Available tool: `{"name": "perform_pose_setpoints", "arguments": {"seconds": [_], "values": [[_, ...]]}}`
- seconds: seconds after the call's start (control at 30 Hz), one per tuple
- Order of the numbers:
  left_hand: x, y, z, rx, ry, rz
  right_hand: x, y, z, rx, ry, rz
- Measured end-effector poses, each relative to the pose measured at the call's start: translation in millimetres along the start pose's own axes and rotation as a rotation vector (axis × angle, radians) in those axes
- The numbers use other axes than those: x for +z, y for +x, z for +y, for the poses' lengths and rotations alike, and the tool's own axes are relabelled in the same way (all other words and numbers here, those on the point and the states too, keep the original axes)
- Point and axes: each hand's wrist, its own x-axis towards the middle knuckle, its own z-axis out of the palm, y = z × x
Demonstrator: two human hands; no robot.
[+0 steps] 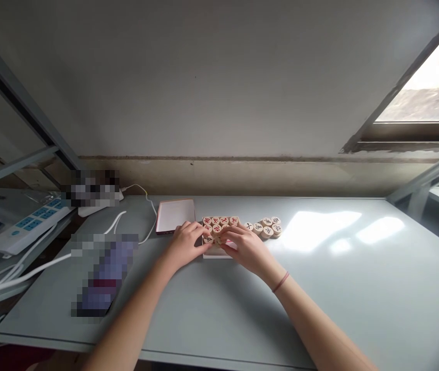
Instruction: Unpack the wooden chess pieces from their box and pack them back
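Xiangqi pieces (pixel 215 221), round and pale with red characters, stand in rows inside a shallow open box (pixel 219 255). My left hand (pixel 185 245) is at the box's left side, its thumb and index finger closed around a black-lettered piece (pixel 208 239) in the front row. From the right, my right hand (pixel 245 248) reaches over the box, thumb and fingertips pinched at another piece (pixel 218 240) that is mostly hidden. Its fingers also cover part of the middle row. Right of the box, several black-lettered pieces (pixel 267 231) lie on the desk.
A box lid (pixel 175 215), white inside, lies behind my left hand. A blurred purple item (pixel 107 273) and white cables (pixel 49 262) are on the left, near a power strip (pixel 29 224). Sunlight falls on the grey desk (pixel 320 299); a wall rises behind it.
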Motion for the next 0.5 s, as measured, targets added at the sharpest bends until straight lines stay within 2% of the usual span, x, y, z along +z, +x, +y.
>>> {"name": "perform_pose_setpoints", "arguments": {"seconds": [0.2,0.5], "values": [[2.2,4,4,-0.002,0.016,-0.006,1,5,2,-0.057,-0.110,-0.015],[3.1,8,18,-0.067,0.144,-0.030,3,8,-2,-0.066,-0.138,-0.040]]}}
